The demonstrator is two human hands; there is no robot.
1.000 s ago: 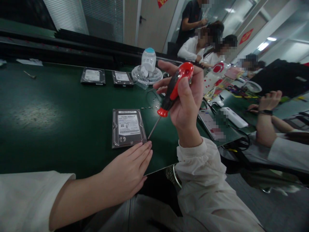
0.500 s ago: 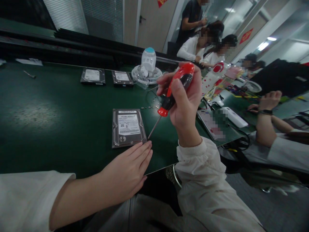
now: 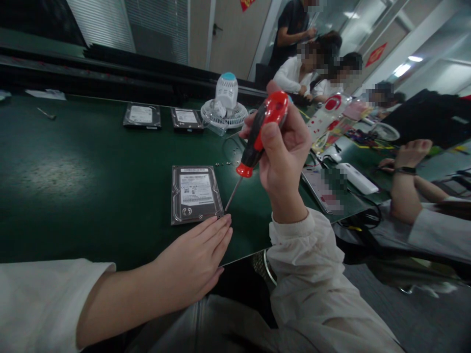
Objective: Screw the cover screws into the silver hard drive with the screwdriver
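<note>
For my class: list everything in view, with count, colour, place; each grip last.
hard drives: three, dark with white labels, one near, two farther back
screwdriver: one, red and black, tip at near drive's corner
screws: several, silvery, beyond near drive
fan: one, white and blue, table's far edge
table: one, green, under the drives
bent tool: one, greyish, far left
flat slab: one, pinkish, right
block: one, white, beside slab
packaging: count unclear, clear and red, right
door: at least one, beige, background
people: several, white or dark clothes, right
left grip: one, bare, at near drive's corner
right grip: one, bare, around screwdriver
</note>
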